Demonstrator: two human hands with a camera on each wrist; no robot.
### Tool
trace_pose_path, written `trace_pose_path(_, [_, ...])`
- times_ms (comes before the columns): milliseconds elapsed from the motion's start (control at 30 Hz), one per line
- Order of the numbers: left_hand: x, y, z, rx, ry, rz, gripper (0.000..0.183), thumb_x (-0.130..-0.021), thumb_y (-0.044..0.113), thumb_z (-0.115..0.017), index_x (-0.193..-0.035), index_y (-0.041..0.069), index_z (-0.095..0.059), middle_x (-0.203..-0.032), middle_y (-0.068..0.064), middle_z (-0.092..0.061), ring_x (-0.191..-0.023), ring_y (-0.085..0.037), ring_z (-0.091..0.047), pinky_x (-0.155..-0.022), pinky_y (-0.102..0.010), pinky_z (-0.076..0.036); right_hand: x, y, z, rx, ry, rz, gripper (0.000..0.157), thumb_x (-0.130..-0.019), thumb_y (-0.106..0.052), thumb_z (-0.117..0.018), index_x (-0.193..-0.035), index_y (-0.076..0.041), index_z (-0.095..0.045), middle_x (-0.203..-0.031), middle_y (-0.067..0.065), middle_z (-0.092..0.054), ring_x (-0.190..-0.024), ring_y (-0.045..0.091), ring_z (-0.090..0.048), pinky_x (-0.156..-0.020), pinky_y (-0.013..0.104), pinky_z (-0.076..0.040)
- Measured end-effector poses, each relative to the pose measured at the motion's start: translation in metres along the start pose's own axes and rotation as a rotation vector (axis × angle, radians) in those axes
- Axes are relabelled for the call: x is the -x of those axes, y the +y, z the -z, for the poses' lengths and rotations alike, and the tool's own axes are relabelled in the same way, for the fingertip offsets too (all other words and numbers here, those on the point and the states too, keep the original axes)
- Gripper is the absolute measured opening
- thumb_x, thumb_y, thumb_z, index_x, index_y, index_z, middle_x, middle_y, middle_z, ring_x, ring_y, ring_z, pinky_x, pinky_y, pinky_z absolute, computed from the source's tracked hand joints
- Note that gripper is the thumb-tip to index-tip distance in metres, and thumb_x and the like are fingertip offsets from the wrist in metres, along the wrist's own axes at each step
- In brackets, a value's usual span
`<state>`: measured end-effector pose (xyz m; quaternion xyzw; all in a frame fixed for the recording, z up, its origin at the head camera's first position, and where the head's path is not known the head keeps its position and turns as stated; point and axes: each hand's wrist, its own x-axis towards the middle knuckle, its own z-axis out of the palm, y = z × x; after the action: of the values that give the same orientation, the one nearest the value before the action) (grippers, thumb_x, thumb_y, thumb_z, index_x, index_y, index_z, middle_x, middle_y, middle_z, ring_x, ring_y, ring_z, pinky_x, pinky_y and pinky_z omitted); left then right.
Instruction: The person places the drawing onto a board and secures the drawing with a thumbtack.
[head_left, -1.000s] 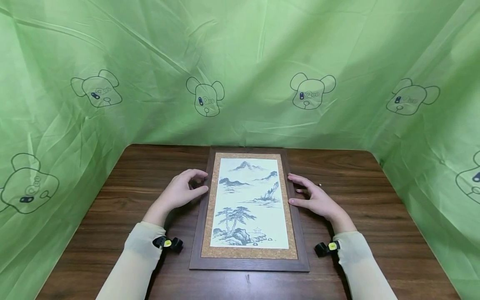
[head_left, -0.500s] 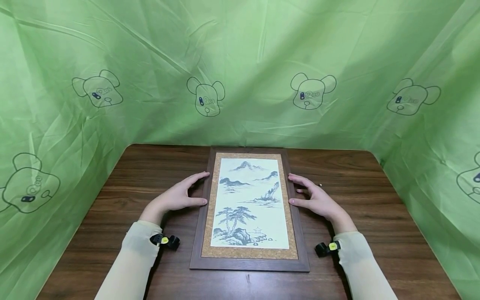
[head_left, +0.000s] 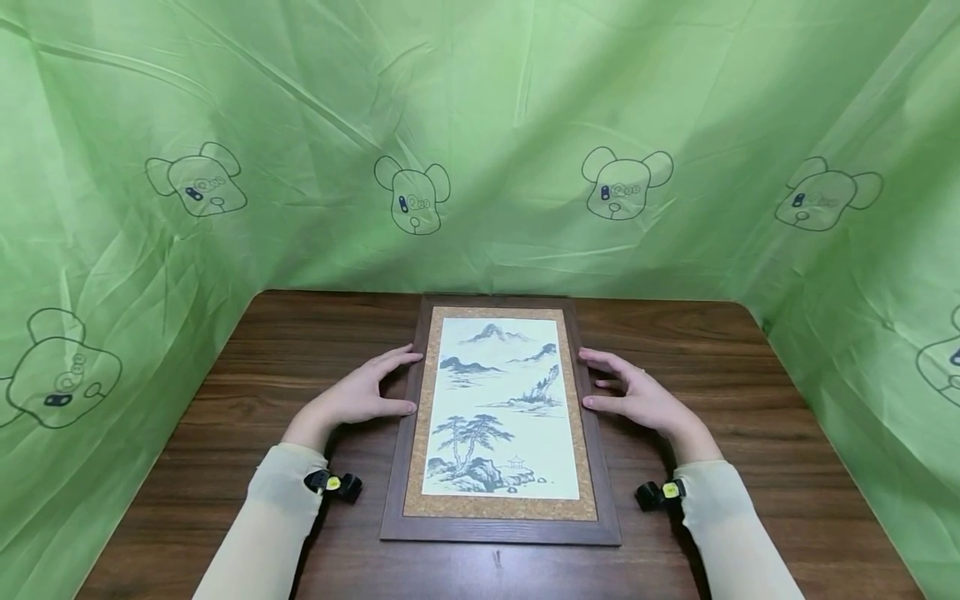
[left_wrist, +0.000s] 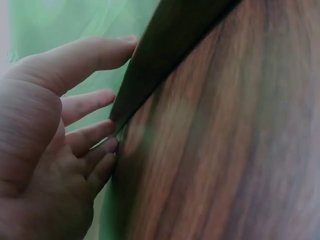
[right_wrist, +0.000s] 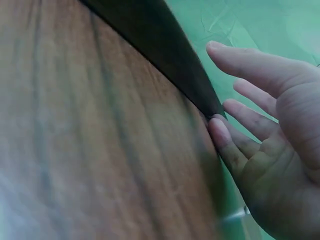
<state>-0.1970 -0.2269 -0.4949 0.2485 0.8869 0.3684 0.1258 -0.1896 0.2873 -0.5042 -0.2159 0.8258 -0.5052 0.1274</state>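
A dark brown picture frame (head_left: 498,530) lies flat on the wooden table, with a cork-coloured border (head_left: 498,507) around a blue ink landscape print (head_left: 487,392). My left hand (head_left: 348,400) is at its left side, thumb and fingers spread and fairly straight. In the left wrist view, the thumb and some fingertips touch the frame's side (left_wrist: 160,55). On the opposite side is my right hand (head_left: 645,404), its fingers loosely bent. From the right wrist, fingertips meet the frame's side (right_wrist: 170,55), while the thumb (right_wrist: 240,59) appears slightly apart from it.
Green cloth (head_left: 510,100) with printed mouse heads hangs behind the table and along both sides. The frame's far end lies near the table's back edge. Bare wood (head_left: 322,325) shows on either side. Each wrist wears a small black camera (head_left: 349,488).
My left hand has spread its thumb and index finger wider and come against the frame's left side. The right hand and frame have hardly moved.
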Motion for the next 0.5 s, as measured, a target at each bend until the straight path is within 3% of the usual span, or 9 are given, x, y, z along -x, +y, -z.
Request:
trace_pose_path(100, [-0.004, 0.008, -0.004, -0.009, 0.036, -0.017, 0.087, -0.093, 0.039, -0.089, -0.166, 0.015, -0.048, -0.180, -0.012, -0.027, -0.164, -0.041, -0.025, -0.125, -0.069, -0.029, 0.002, -0.002, 0.006, -0.014, -0.002, -0.011, 0.079, -0.098, -0.017, -0.085, -0.166, -0.010, -0.045, -0.170, 0.014, -0.045, -0.155, 0.039, -0.043, -0.118, 0.060, -0.045])
trace_pose_path(167, [-0.007, 0.014, -0.008, -0.010, 0.050, -0.035, 0.087, -0.092, 0.038, -0.090, -0.165, 0.014, -0.049, -0.179, -0.010, -0.028, -0.164, -0.038, -0.026, -0.126, -0.067, -0.029, 0.005, -0.003, 0.011, -0.016, 0.013, -0.012, 0.075, -0.099, -0.016, -0.084, -0.164, -0.010, -0.047, -0.167, 0.016, -0.049, -0.151, 0.041, -0.048, -0.115, 0.058, -0.048])
trace_pose_path(367, [-0.013, 0.026, -0.021, -0.016, 0.004, -0.085, 0.089, -0.093, 0.046, -0.088, -0.167, 0.018, -0.047, -0.179, -0.007, -0.030, -0.166, -0.033, -0.024, -0.127, -0.066, -0.028, 0.017, -0.005, 0.036, 0.048, 0.169, -0.024, 0.061, -0.102, -0.015, -0.081, -0.158, -0.008, -0.056, -0.159, 0.016, -0.058, -0.135, 0.040, -0.063, -0.102, 0.027, -0.056])
trace_pose_path(500, [-0.014, 0.023, -0.025, -0.015, -0.039, -0.089, 0.093, -0.093, 0.046, -0.088, -0.170, 0.019, -0.043, -0.181, -0.006, -0.024, -0.169, -0.030, -0.015, -0.129, -0.065, -0.025, 0.025, 0.001, 0.050, 0.135, 0.281, -0.101, 0.053, -0.104, -0.023, -0.079, -0.152, -0.007, -0.062, -0.150, 0.015, -0.066, -0.121, 0.027, -0.068, -0.090, 0.018, -0.054])
